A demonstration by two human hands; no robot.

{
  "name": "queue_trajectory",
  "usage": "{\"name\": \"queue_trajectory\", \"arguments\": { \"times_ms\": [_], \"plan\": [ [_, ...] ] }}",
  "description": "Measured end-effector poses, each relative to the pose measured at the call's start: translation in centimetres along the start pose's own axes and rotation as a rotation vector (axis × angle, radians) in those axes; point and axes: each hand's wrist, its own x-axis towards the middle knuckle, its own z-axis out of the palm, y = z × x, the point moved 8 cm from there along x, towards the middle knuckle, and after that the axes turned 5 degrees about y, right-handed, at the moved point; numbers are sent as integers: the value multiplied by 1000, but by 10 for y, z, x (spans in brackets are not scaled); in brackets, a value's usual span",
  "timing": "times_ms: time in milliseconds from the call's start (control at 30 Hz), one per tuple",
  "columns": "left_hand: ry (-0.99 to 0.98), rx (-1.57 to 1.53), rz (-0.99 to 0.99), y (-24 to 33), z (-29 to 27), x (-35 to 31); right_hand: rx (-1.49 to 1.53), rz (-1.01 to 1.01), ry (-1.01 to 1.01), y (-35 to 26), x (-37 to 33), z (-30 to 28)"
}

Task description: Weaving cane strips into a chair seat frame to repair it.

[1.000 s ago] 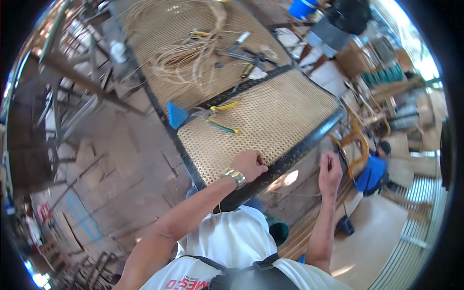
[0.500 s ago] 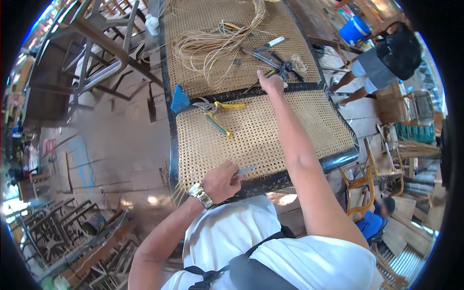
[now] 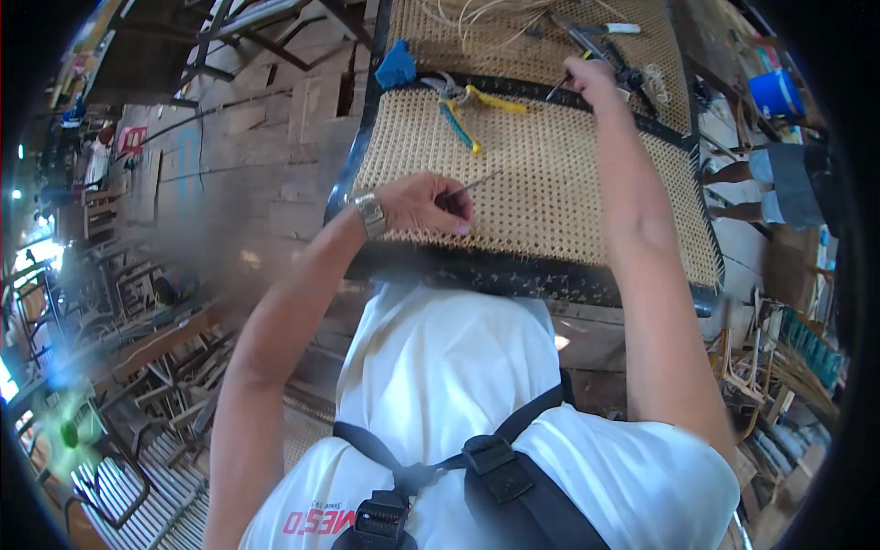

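Note:
My left hand (image 3: pixel 426 203), a watch on its wrist, is closed around a narrow metal blade (image 3: pixel 484 180) that points away over the woven cane panel (image 3: pixel 541 183). The handle end is hidden in my fingers. Farther off to the right, my right hand (image 3: pixel 591 78) is closed on a thin pointed metal tool (image 3: pixel 556 90), its slim shaft sticking out to the left; its grip is mostly covered. Hand shears (image 3: pixel 447 89) with yellow and green handles lie on the cane, left of my right hand. A blue block-like piece (image 3: pixel 396 66) sits at the dark frame's left edge.
Other hand tools (image 3: pixel 632 75) and loose cane strands (image 3: pixel 490 13) lie on the far panel. Dark wooden frames (image 3: pixel 257 27) stand at the left. A person (image 3: pixel 784 188) is at the right, near a blue bucket (image 3: pixel 775 93).
The view has shifted, so the panel sits higher and farther right. My left hand has turned and moved forward over the cane with the blade. My right hand stays beside the tools.

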Motion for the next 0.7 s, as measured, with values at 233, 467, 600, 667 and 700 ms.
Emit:
{"name": "queue_trajectory", "arguments": {
  "times_ms": [233,467,600,667,700],
  "plan": [
    [-55,113,24,4,-2,-10,683,-341,-526,-60,-243,-63],
    [-60,282,95,15,3,-10,636,-241,-496,-16,-375,-30],
    [8,440,185,20,9,-9,701,-278,-395,-12,-380,-20],
    [29,445,211,19,9,-12,671,-303,-375,-11,-378,-16],
    [48,451,234,20,7,-13,674,-292,-374,-11,-377,-13]
  ]
}}
